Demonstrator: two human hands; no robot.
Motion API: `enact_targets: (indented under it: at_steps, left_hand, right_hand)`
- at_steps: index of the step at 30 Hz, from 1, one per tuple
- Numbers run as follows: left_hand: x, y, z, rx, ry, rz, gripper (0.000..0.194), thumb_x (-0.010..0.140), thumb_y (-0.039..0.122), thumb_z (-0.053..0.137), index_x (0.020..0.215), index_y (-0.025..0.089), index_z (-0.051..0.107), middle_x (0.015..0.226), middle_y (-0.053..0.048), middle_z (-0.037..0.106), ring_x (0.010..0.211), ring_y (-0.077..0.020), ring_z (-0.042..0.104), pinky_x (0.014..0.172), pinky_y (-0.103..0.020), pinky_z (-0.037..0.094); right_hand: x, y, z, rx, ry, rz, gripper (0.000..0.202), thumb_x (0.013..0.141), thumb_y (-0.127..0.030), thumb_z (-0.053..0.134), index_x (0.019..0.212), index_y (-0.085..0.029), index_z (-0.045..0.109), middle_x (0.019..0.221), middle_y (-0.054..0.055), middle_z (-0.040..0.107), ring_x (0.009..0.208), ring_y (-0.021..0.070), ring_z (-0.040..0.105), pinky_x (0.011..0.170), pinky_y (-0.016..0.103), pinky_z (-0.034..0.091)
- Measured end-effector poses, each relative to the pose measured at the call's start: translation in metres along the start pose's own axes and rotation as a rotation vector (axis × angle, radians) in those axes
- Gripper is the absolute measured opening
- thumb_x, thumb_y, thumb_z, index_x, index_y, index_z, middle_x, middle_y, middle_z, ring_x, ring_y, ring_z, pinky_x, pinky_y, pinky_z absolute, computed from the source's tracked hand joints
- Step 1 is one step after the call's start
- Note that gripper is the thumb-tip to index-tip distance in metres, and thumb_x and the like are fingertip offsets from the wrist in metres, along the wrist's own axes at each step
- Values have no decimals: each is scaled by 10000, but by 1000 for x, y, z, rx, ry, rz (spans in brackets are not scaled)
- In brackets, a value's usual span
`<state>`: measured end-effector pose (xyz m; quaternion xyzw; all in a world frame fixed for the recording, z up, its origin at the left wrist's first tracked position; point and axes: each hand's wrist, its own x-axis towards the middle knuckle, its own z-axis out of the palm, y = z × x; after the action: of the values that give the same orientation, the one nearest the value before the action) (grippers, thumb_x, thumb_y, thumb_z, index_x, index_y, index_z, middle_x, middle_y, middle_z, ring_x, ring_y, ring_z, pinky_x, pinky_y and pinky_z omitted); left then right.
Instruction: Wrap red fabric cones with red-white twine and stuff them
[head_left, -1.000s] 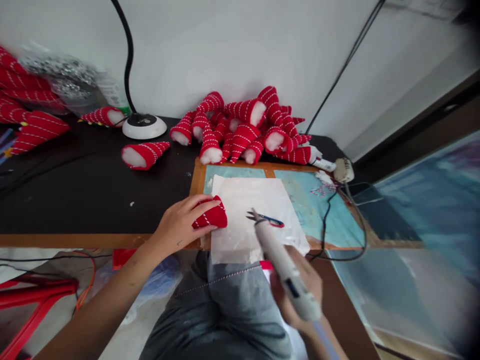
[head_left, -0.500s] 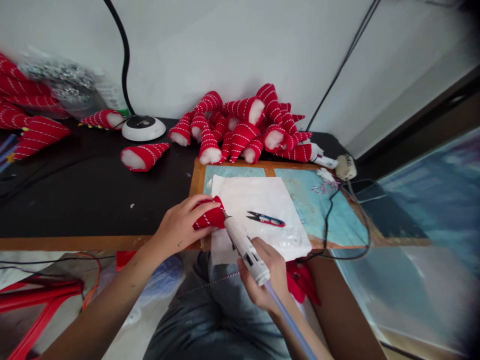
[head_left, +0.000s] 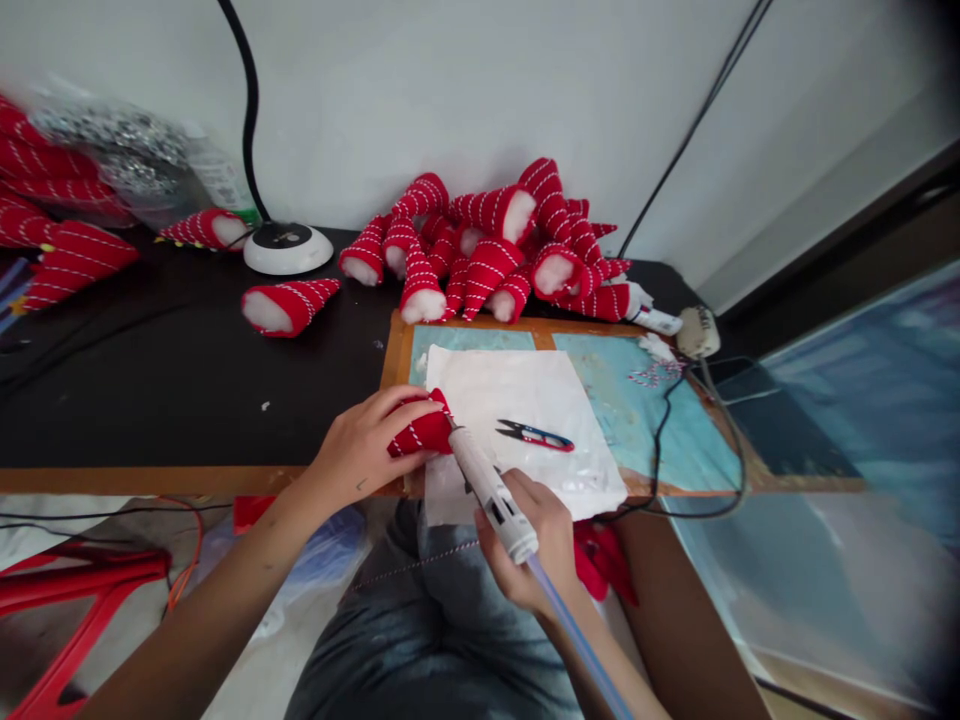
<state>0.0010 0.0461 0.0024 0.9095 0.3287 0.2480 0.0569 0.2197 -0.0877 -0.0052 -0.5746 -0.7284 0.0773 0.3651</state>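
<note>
My left hand (head_left: 375, 445) is closed around a red fabric cone with white stitched stripes (head_left: 421, 432), at the front edge of the table. In my right hand (head_left: 536, 530) is a white glue gun (head_left: 491, 490), with a long clear glue stick (head_left: 574, 630) trailing from its back end. The gun's nozzle touches or nearly touches the right edge of the cone; the exact contact is too small to tell. Under both lies a white sheet (head_left: 525, 385), and on it rests a pair of thread snips (head_left: 536, 436) with blue and red handles.
A heap of red striped cones stuffed with white filling (head_left: 491, 275) lies against the wall. One more cone (head_left: 289, 307) lies apart, near a white lamp base (head_left: 288, 250). Black cables and a power socket (head_left: 697, 332) are at the right. A red stool (head_left: 90, 600) stands below left.
The view has shifted very slightly. Both hands keep nearly the same pose, with the nozzle still at the cone's edge.
</note>
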Motion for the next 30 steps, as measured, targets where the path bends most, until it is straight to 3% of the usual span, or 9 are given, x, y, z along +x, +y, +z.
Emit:
enact_targets:
  at_steps: [12, 22, 30]
  left_hand:
    - [0, 0, 1, -2, -6, -10, 505, 898, 296, 771, 1362, 278, 573, 1377, -72, 606, 1160, -284, 664, 958, -402, 572]
    - [0, -2, 1, -18, -9, -8, 508, 908, 348, 769, 1368, 281, 565, 1382, -71, 604, 1169, -285, 663, 956, -415, 574]
    - [-1, -3, 1, -38, -15, -19, 534, 915, 417, 764, 1388, 277, 559, 1398, -77, 609, 1199, -289, 656, 995, -434, 569]
  right_hand:
    - [-4, -1, -2, 11, -11, 24, 206, 948, -301, 466, 765, -209, 447, 725, 12, 521, 618, 155, 499, 591, 301, 283]
    - [-7, 0, -5, 35, 11, 43, 203, 963, -304, 471, 791, -200, 501, 757, 27, 544, 638, 162, 533, 593, 296, 313]
    - [-6, 2, -5, 97, -55, 94, 200, 964, -344, 499, 853, -197, 578, 813, 43, 588, 697, 183, 573, 631, 298, 383]
